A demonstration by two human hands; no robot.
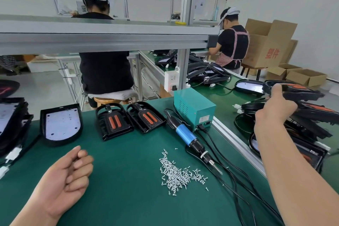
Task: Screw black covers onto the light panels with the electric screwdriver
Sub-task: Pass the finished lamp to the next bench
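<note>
**Right hand taking a cover from the side pile**

The right hand (275, 110) is reaching to the right, and its fingers (277, 89) are gripping a black cover (302, 93) above the pile of covers (315, 113). The left hand (67, 174) is resting palm up on the green counter (119, 180), with fingers loosely curled and holding nothing. The electric screwdriver (190, 137) is lying beside the teal power box (194, 110), near a heap of screws (176, 174). Two more covers (114, 122) and one light panel (61, 124) are lying at the far edge.

Green bench (119, 189) with screws (176, 174), electric screwdriver (185, 134), black covers (114, 122), light panel (61, 124)
</note>
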